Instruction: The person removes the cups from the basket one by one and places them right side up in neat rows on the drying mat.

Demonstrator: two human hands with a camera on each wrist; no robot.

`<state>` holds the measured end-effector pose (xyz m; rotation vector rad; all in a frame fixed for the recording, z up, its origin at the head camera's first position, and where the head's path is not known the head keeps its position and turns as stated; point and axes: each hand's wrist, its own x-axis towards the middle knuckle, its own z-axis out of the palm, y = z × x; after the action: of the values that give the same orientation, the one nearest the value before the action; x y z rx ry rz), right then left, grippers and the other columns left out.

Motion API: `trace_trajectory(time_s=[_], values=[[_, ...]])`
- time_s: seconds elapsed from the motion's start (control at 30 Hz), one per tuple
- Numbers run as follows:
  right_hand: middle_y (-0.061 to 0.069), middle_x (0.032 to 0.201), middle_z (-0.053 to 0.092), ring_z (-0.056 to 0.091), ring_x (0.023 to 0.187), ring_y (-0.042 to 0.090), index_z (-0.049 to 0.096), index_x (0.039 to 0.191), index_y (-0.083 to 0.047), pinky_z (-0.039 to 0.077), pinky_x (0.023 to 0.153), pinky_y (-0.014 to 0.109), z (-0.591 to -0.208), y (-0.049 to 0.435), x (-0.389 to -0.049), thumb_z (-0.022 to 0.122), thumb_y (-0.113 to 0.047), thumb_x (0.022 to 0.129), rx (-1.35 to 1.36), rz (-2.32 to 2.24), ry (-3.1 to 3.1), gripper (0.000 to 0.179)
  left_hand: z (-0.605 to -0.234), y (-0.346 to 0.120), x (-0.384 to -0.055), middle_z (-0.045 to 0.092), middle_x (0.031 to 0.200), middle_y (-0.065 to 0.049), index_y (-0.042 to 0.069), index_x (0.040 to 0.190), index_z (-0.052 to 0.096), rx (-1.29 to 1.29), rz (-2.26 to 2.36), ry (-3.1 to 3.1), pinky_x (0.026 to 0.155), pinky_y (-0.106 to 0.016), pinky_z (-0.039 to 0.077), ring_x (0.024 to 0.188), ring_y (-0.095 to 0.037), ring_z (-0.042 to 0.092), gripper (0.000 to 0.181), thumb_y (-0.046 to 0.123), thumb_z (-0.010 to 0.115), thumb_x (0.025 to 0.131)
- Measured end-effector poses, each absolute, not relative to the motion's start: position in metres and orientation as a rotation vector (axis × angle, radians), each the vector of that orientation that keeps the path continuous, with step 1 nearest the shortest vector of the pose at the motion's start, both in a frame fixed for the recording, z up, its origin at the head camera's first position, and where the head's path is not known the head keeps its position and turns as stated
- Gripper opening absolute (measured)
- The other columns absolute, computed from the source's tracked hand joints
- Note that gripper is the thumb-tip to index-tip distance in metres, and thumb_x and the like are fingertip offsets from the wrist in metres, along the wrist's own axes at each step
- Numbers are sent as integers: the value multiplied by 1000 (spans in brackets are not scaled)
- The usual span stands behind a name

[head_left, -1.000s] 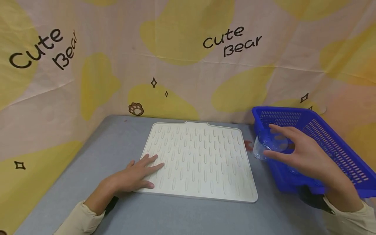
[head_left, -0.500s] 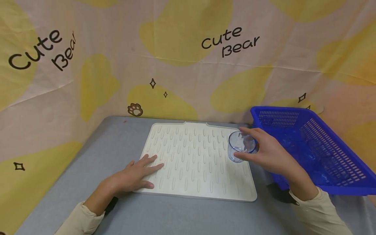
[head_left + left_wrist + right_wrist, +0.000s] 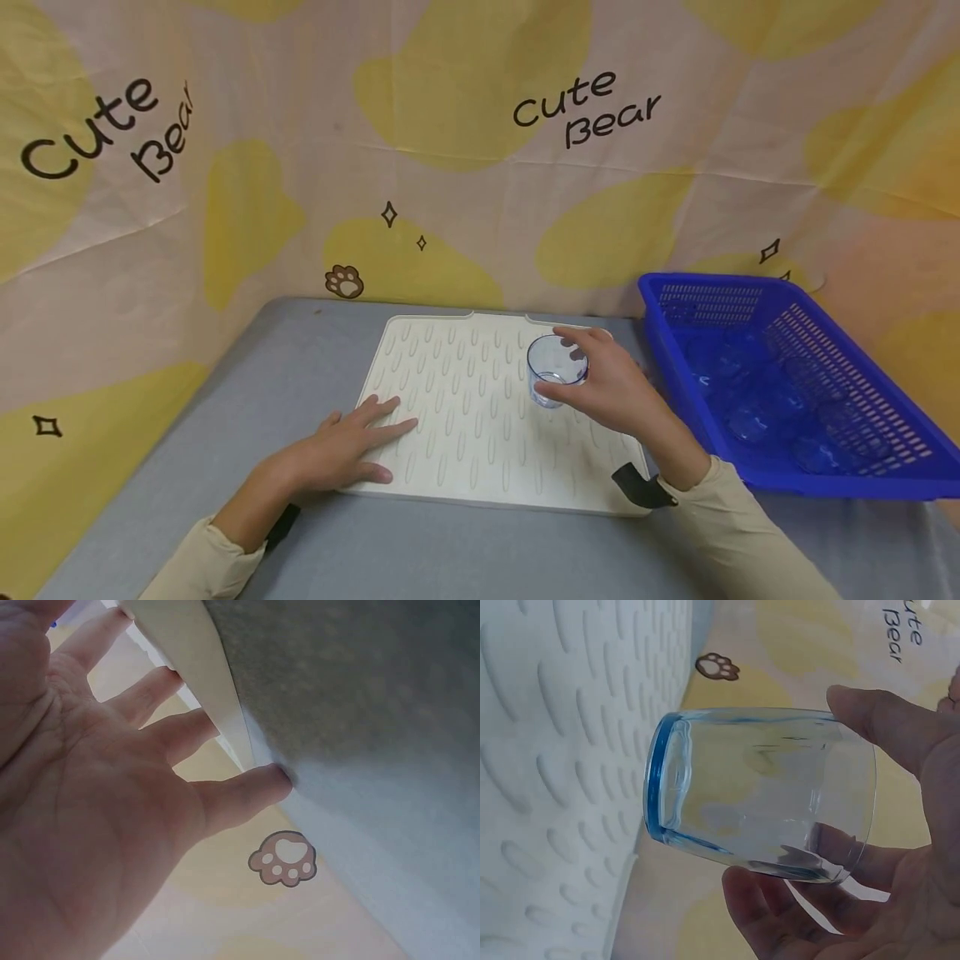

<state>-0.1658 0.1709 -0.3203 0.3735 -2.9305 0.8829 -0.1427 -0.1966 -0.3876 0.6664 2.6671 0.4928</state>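
A clear drinking glass [image 3: 553,367] with a bluish base is pinched between the thumb and fingers of my right hand [image 3: 611,383]. It is upright over the right half of a white ridged drying mat [image 3: 465,433]. In the right wrist view, the base of the glass [image 3: 761,795] faces the mat's raised ridges [image 3: 562,780], with a gap between them. My left hand [image 3: 341,450] lies with spread, straight fingers on the mat's left front edge. From the left wrist, fingertips [image 3: 262,784] show along that edge.
A blue plastic basket [image 3: 678,417] with perforated sides stands right of the mat, with several clear glasses [image 3: 750,421] inside. The grey tabletop [image 3: 450,554] runs around the mat. A printed cloth [image 3: 450,108] hangs behind the table.
My right hand has carried the glass from the basket's left rim leftward over the mat. The left hand has stayed in place on the mat.
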Motion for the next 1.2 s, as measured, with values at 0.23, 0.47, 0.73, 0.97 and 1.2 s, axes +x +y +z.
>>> trace_trajectory(time_s=[0.23, 0.47, 0.73, 0.97, 1.2], values=[[11, 139, 54, 61, 120, 30, 50, 145, -15, 51, 95, 49, -325, 144, -174, 81, -49, 78, 405, 903, -2934, 82, -385, -197, -142, 28, 164, -12, 30, 151, 43, 696, 478, 2688, 109, -76, 17, 152, -44, 18, 74, 42, 74, 85], [10, 139, 54, 60, 121, 29, 50, 145, -14, 49, 98, 47, -337, 123, -187, 79, -50, 78, 424, 980, -2930, 81, -388, -198, -142, 31, 162, -12, 29, 150, 45, 739, 460, 2724, 106, -74, 23, 151, -43, 23, 72, 42, 74, 85], [15, 140, 52, 60, 122, 31, 50, 145, -13, 50, 96, 47, -349, 110, -202, 79, -48, 79, 418, 1017, -2942, 80, -388, -195, -142, 32, 162, -12, 30, 149, 46, 744, 454, 2732, 105, -75, 24, 149, -43, 25, 72, 43, 74, 84], [15, 147, 47, 57, 126, 32, 48, 147, -15, 49, 99, 49, -358, 108, -217, 78, -49, 80, 366, 1034, -2948, 80, -387, -194, -141, 32, 162, -11, 30, 149, 46, 715, 468, 2723, 106, -75, 22, 150, -42, 25, 73, 43, 75, 84], [13, 144, 49, 59, 125, 30, 48, 147, -14, 50, 97, 47, -357, 101, -224, 78, -48, 80, 364, 1064, -2923, 81, -387, -196, -143, 32, 162, -11, 31, 149, 46, 744, 470, 2730, 105, -77, 22, 149, -41, 27, 73, 43, 75, 84]])
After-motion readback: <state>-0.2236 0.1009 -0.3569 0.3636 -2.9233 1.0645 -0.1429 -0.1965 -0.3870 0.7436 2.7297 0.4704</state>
